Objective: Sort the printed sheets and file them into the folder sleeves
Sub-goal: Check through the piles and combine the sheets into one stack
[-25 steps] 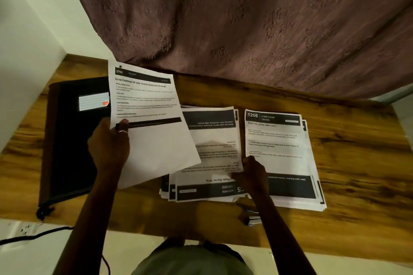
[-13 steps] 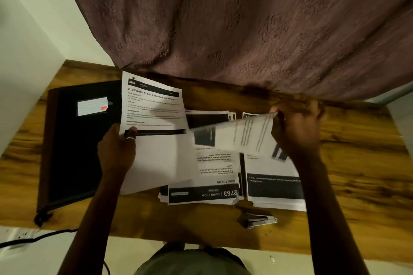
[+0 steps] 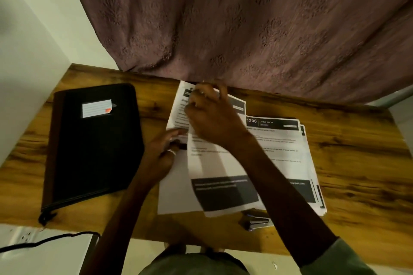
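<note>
Where thin paper sheets [image 3: 219, 163] overlap, hands [image 3: 161, 158] [image 3: 212, 116] seemingly grip.

A wooden table [image 3: 357, 163] spans the view, its far edge under a mauve patterned curtain [image 3: 245, 18]. A small stapler [image 3: 257, 222] lies near its front edge. At the near left, a socket [image 3: 24, 236] and a black cable [image 3: 55, 239]
</note>
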{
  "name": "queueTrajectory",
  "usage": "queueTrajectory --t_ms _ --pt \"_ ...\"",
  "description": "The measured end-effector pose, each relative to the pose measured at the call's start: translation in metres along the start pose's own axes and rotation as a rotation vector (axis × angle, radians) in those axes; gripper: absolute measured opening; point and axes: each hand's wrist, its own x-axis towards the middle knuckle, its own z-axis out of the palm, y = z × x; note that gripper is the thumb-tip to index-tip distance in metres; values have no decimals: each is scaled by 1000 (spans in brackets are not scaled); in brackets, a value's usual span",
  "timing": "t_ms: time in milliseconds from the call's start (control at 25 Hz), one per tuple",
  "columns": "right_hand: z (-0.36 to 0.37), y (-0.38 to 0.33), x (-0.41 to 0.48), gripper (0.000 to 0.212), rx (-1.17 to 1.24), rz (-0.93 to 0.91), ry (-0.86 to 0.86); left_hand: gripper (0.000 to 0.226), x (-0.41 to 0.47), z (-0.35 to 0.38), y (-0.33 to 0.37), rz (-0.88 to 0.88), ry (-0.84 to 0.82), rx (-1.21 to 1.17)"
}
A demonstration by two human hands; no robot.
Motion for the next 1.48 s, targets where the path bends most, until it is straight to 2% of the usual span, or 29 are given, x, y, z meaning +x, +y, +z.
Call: queueTrajectory --t_ms 40,120,200,320,400,480,520,600,680,760,840,960,1120,1240,1360,1480 --pt "10 -7 3 27 12 -16 -11 25 -3 2 3 -70 6 -91" --pt "24 -17 6 21 35 -3 2 36 -7 2 4 -173 -35 -217" --pt "30 -26 10 14 81 20 38 39 -7 0 8 -209 -79 -160" --pt "29 -35 14 18 216 41 107 23 -8 2 3 -205 7 -87" --pt "33 -25 5 32 365 221 145 23 -8 -5 -7 -221 102 -60" --pt "52 -3 -24 38 439 520 141 22 -11 -23 -16 -208 222 -40" --pt "63 10 -45 38 436 643 74 23 -13 -34 -21 -192 283 -26" --pt "84 24 -90 33 430 844 -240 25 -17 -52 -28 -172 354 -27" --pt "96 18 -131 39 483 992 -535 27 -18 -62 -32 -164 361 -45" --pt "103 3 -156 52 548 1068 -617 30 -16 -62 -30 -162 347 -75" --pt "108 -11 -166 63 615 1048 -654 30 -14 -57 -23 -159 322 -105" --pt "112 -18 -169 60 654 1056 -690 30 -11 -50 -15 -160 302 -150" --pt "102 -8 -174 29 650 1094 -595 29 -10 -51 -5 -159 309 -190" --pt "84 11 -172 11 777 917 -380 30 -12 -52 -5 -154 309 -215" --pt "58 34 -163 25 691 761 -136 40 -14 -56 -3 -119 277 -240" --pt "25 70 -152 40 633 608 21 69 -15 -67 3 -86 180 -386"
